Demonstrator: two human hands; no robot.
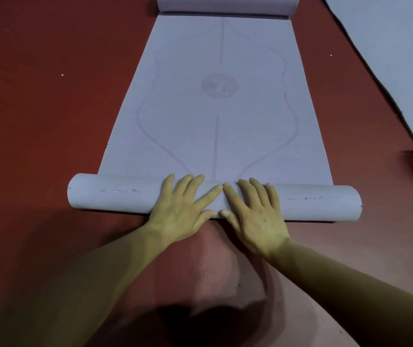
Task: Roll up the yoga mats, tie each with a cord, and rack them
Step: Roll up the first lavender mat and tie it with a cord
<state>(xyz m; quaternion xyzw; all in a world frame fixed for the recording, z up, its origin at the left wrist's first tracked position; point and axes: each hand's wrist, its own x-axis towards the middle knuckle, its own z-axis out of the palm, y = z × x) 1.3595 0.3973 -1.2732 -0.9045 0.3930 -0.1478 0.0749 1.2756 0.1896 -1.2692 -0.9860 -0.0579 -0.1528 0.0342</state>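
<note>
My one knee (213, 259), in ribbed reddish cloth, is nearest, between my two forearms. Just beyond it, two hands lie side by side on the middle of the roll (125, 196). Left hand (183, 209): fingers straight and spread, palm down, pressing on the roll, gripping nothing. Right hand (253, 216): same posture, flat and uncurled. The two forefinger tips meet on top of the roll; the two thumbs sit on its near side. The roll is the near end of one grey mat (218, 121), which lies on the red floor (37, 96). The roll carries two scuffed patches, one on each side of my hands. Beyond it the mat lies flat, with one round emblem (219, 85) at its middle. The far end forms one curl (225, 3). A second mat (388, 58) lies flat to the far right, apart from the first
</note>
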